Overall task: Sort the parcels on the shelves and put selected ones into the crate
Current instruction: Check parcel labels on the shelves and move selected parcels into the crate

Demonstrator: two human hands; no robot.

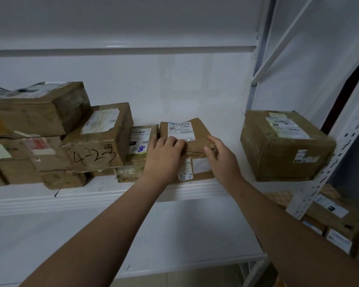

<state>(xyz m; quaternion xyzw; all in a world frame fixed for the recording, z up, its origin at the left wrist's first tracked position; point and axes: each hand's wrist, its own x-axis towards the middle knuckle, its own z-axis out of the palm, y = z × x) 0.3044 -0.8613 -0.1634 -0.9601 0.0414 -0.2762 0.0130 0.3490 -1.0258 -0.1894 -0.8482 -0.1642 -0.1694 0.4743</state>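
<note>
The left hand (166, 151) and right hand (217, 155) curl their fingers round the small parcel (182, 131), mid-shelf atop a flat box (201, 167); a hasty pull may drag that box off the shelf (91, 195).

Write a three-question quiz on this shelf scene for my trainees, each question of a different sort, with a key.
1. True or false: the left hand and the right hand both grip the small parcel.
2. What is written in large black marker on a box left of the hands? A) 4-23 B) 7-15 C) 2-09
3. Fill in with "touching" or "apart": the large box at the right end of the shelf and the small parcel are ____.
Key: 1 true; 2 A; 3 apart.
</note>
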